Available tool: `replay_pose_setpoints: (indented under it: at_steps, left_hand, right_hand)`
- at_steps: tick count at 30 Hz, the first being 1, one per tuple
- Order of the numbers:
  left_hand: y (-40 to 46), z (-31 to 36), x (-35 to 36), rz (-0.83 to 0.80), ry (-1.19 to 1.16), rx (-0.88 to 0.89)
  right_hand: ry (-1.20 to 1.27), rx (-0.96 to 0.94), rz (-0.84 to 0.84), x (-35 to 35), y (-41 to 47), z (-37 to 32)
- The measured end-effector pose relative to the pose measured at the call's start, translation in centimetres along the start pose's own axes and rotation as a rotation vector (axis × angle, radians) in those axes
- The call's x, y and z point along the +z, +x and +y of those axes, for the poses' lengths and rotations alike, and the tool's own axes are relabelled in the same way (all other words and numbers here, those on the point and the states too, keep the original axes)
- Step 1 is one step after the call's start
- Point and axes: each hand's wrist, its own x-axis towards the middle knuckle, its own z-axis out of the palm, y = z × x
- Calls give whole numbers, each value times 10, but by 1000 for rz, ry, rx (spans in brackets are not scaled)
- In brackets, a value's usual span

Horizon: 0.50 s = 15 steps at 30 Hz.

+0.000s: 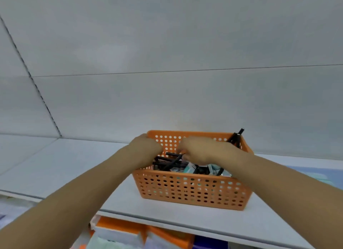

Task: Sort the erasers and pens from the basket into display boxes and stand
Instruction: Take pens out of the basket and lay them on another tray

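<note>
An orange perforated basket point(193, 191) stands on a white shelf point(70, 167). Inside lie several black pens point(168, 162) at the left and small wrapped erasers point(191, 168) in pale teal packs toward the right. Two black pens point(236, 136) stick up at the far right corner. My left hand point(143, 148) reaches into the basket's left end, fingers curled down among the pens; its grip is hidden. My right hand point(202, 151) is over the basket's middle and pinches the end of a black pen point(175, 154).
A white back panel rises behind the shelf. Below the shelf's front edge are orange boxes point(120, 228) and white packs point(118, 235). A pale blue-green sheet point(313, 176) lies on the shelf at the right.
</note>
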Motion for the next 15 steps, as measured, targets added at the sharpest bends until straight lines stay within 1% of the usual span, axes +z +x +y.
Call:
replay_pose_setpoints:
  at_steps: [2,3,5,7,9,10,11,12,14,15]
  left_hand:
    - [5,4,3,-14,127,72]
    - [6,6,3,-39,152,89]
    - [4,9,-1,-70,165,76]
    - [-2,8,-6,-50,139,7]
    - [-13,3,-14,31,-9,-140]
    - [-19,0,-19,89,-142,-227]
    - [-24,-3,-26,140,-322,-309]
    - [-28,-4,-31,169,-555,-381]
    - [-28,0,-37,175,-1148,-469]
    - [-27,6,-39,178,-1442,-470]
  right_hand:
    - [-71,-10,-83,10,13,-4]
    - [-99,-15,-103,13,15,-5]
    - [-136,-22,-87,11,13,-6]
    - [-175,1,-4,2,5,2]
    - [-154,66,82,-11,-6,17]
    - [-96,100,107,-17,-14,26]
    - [-10,124,125,-22,-21,35]
    - [89,135,148,-25,-28,40]
    - [306,131,187,-27,-36,42]
    - [427,122,191,-27,-38,38]
